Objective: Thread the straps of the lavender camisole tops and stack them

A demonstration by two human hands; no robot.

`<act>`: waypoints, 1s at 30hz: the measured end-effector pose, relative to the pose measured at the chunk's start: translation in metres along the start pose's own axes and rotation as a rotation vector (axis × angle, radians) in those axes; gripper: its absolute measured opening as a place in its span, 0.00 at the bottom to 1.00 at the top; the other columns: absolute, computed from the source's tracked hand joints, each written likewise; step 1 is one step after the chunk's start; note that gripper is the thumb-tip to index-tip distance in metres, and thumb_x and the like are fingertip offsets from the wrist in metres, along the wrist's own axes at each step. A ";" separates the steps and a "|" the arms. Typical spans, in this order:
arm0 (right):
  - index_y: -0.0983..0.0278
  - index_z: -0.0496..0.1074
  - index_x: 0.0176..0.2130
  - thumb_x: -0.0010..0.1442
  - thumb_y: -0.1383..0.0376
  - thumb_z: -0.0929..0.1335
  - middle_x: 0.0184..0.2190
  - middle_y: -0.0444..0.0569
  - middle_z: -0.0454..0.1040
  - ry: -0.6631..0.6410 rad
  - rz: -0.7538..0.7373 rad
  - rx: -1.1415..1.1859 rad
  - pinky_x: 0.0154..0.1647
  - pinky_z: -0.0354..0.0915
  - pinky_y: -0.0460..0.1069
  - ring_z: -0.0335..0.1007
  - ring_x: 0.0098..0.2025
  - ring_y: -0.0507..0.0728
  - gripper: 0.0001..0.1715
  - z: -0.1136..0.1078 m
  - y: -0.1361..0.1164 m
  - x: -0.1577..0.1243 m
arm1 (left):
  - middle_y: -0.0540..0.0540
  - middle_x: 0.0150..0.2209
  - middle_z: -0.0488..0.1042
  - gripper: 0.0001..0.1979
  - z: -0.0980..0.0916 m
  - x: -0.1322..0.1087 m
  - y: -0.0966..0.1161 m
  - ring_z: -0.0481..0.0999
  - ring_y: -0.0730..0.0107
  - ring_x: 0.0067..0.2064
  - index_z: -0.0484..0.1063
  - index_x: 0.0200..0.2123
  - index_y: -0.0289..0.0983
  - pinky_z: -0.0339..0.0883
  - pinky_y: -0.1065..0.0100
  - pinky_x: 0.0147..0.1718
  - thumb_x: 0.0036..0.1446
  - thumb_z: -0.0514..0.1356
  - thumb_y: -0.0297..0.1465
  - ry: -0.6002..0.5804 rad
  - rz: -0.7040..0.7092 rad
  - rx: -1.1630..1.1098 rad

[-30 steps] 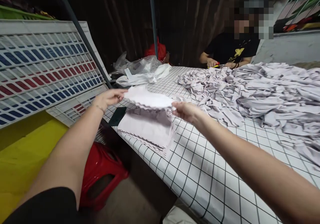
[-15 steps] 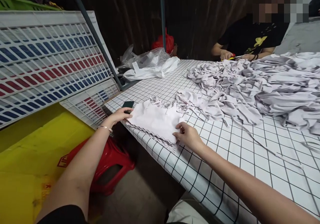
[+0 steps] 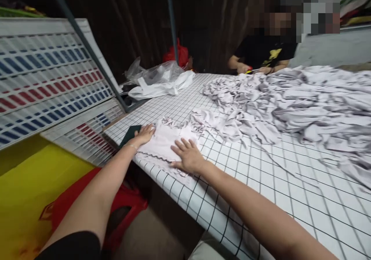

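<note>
A small stack of pale pinkish-white fabric pieces (image 3: 165, 142) with wavy edges lies near the table's front edge. My left hand (image 3: 144, 135) rests flat on its left end, fingers stretched out. On the right part of the stack, my right hand (image 3: 188, 156) presses down with its fingers spread. Next to my left hand is a dark green flat object (image 3: 129, 135), partly covered by that hand. Crumpled fabric with thin straps (image 3: 234, 126) runs from the stack to the right.
A large heap of the same fabric (image 3: 313, 101) covers the right side of the grid-patterned table (image 3: 261, 182). Across the table a person (image 3: 261, 55) holds a yellow-and-red tool. Plastic bags (image 3: 162, 80) lie at the back; white crates (image 3: 52, 74) and a red stool (image 3: 127, 209) stand left.
Both hands have gone from gripping the stack's edges with bent fingers to lying flat on top of it. The view has shifted slightly to the right.
</note>
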State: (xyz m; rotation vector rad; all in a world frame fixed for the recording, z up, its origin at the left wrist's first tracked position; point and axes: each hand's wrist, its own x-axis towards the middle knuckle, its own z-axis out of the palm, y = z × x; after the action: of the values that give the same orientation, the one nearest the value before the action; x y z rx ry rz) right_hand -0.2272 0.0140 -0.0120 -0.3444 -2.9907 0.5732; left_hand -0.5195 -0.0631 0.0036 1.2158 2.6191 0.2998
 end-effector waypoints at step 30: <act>0.65 0.72 0.44 0.46 0.53 0.76 0.40 0.50 0.77 0.444 0.047 1.308 0.45 0.70 0.51 0.75 0.43 0.58 0.29 -0.230 0.099 -0.231 | 0.46 0.26 0.72 0.09 -0.093 -0.131 0.435 0.70 0.74 0.25 0.76 0.30 0.30 0.62 0.74 0.24 0.49 0.70 0.31 -0.916 0.998 -0.734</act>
State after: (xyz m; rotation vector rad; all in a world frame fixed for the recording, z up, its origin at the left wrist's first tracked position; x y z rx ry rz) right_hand 0.0446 0.1313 0.1570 -0.3272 -1.6736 1.8916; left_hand -0.1517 0.1042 0.2314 1.6712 0.8814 0.5984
